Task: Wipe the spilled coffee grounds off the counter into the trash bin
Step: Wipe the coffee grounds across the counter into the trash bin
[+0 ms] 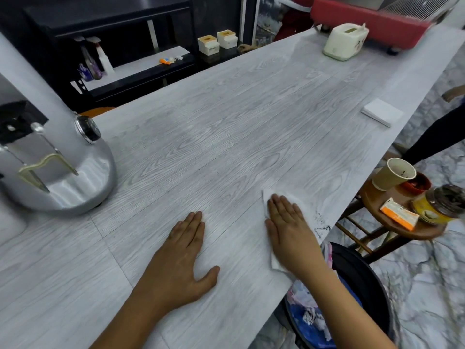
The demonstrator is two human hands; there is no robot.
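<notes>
My right hand (289, 227) lies flat on a white paper napkin (303, 205) and presses it onto the grey wood-grain counter (226, 137) close to its right edge. Dark coffee grounds (320, 222) sit in a small patch just right of the napkin, at the counter's edge. Below that edge stands a black round trash bin (362, 280) with a blue liner and crumpled waste inside. My left hand (183, 255) rests palm down on the counter, fingers together and thumb out, holding nothing.
A silver coffee grinder (63, 170) stands at the left. A stack of white napkins (381, 115) and a cream container (344, 41) lie farther along the counter. Right of the counter, a round wooden stool (392, 222) carries a paper cup (392, 176), a jar and a packet.
</notes>
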